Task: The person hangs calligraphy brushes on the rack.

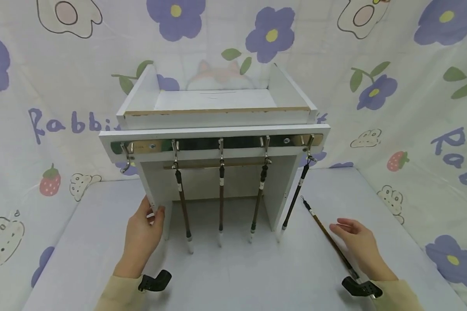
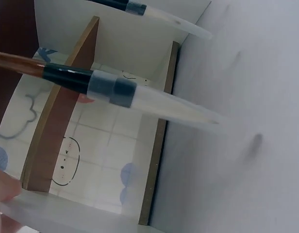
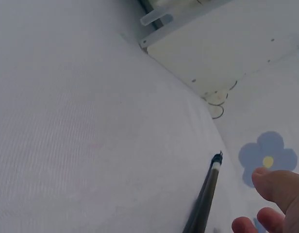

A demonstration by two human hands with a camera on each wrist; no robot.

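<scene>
A white shelf rack [image 1: 215, 132] stands on the table, and several calligraphy brushes [image 1: 221, 194] hang tip-down from its metal hooks. My left hand [image 1: 142, 235] grips the rack's left side panel, thumb in front and fingers behind. In the left wrist view, a hanging brush [image 2: 110, 88] with a clear cap over its bristles crosses in front of the rack. One more calligraphy brush [image 1: 328, 237] lies on the table at the right, its loop end pointing away. Just right of it is my right hand [image 1: 359, 246], fingers relaxed, holding nothing; thumb and brush [image 3: 207, 194] are apart in the right wrist view.
The leftmost hook [image 1: 126, 157] bears no brush. A patterned cloth [image 1: 377, 108] hangs behind and at the sides of the white table [image 1: 233, 280]. The rack's upper tray [image 1: 218, 100] has low side walls. Each wrist carries a black camera mount [image 1: 155, 280].
</scene>
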